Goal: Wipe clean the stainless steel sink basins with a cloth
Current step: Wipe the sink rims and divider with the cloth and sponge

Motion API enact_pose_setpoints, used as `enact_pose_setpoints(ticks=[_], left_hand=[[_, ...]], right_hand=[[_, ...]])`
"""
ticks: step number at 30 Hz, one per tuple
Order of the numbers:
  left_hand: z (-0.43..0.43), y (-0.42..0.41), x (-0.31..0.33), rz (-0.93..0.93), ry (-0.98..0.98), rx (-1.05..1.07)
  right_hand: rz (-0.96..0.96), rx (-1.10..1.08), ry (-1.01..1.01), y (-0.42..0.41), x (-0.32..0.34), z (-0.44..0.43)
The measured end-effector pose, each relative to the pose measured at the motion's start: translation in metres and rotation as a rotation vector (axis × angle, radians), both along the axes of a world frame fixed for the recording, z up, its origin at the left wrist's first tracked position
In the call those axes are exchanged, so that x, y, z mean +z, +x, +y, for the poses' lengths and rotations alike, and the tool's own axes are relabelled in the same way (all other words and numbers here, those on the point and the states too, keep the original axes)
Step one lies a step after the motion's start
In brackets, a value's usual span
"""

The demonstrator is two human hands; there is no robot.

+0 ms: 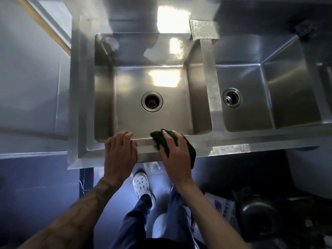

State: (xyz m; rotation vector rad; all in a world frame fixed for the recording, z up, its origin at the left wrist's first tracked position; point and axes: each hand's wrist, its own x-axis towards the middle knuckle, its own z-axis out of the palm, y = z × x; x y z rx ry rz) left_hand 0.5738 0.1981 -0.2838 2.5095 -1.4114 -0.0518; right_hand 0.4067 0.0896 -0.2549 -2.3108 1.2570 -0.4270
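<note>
A stainless steel double sink fills the view from above. The left basin (125, 83) has a round drain (152, 101) in its floor. To its right, past a narrow divider (212, 83), lies the right basin (251, 83) with its own drain (232, 97). My right hand (175, 155) presses a dark green cloth (161, 140) onto the front rim (143, 142) of the left basin, fingers spread over it. My left hand (120, 155) rests on the same rim just left of the cloth, its fingers curled over the basin's edge.
A pale sponge-like pad (204, 29) lies on the back ledge above the divider. A faucet part (305, 30) shows at the far right. Below the sink's front edge are my legs, a white shoe (142, 184), and a dark metal pot (258, 214) on the floor.
</note>
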Motion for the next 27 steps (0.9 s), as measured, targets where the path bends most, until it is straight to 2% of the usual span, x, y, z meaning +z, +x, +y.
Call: enact_pose_setpoints(ticks=[3,6,8,10,14,16,21,24,27], left_hand=[[-0.002,-0.003,-0.002,-0.03,0.005,0.009],[-0.001,-0.003,-0.003,-0.027,0.0,0.01],[0.0,-0.003,-0.004,-0.017,0.008,0.007],[0.0,-0.004,-0.004,-0.018,0.015,0.003],[0.0,-0.003,-0.003,-0.024,0.038,0.0],[0.001,-0.003,-0.003,-0.025,0.048,0.008],[0.0,-0.002,-0.004,-0.015,0.056,0.001],[-0.002,-0.003,0.001,0.073,-0.009,-0.003],[0.002,-0.001,0.012,0.351,-0.194,0.142]], right_hand=[[0.001,0.005,0.0,-0.029,0.001,-0.023],[0.01,-0.236,0.054,-0.056,0.002,-0.04],[0.03,-0.382,0.022,-0.039,-0.001,-0.027],[0.023,-0.329,0.002,-0.003,-0.003,-0.003],[0.017,0.006,0.002,0.013,-0.005,0.008],[0.003,-0.016,-0.011,-0.009,-0.004,-0.011],[0.022,-0.322,-0.011,-0.026,-0.01,-0.026],[0.037,-0.3,0.003,0.013,-0.016,0.004],[0.024,-0.224,0.056,0.054,-0.012,0.039]])
